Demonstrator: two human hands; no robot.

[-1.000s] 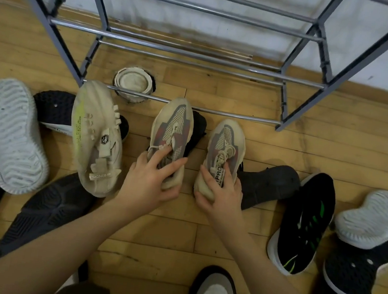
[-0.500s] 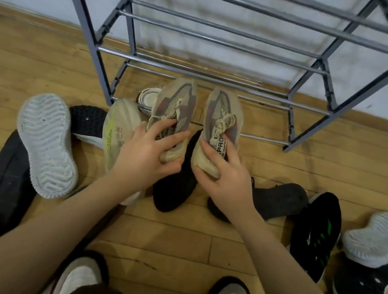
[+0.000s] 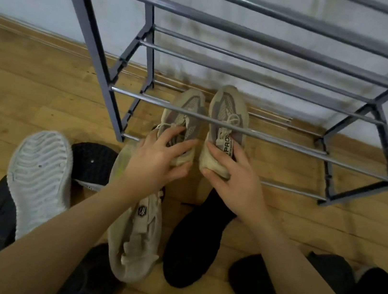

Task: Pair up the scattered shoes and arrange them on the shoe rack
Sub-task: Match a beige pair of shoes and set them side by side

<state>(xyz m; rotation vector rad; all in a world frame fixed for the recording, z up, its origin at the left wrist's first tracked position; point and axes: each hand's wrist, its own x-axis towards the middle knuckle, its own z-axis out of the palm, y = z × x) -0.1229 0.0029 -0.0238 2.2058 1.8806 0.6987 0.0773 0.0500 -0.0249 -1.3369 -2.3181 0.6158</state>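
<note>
beige sneakers (image 3: 227,116) side by side, heels gripped by left hand (image 3: 157,164), right hand (image 3: 233,180).

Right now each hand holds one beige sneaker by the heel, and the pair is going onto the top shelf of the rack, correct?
Not quite. The head view shows the left hand and right hand sliding the beige sneakers toes first onto the lowest shelf of the rack, under the upper bars, not the top one.
</note>
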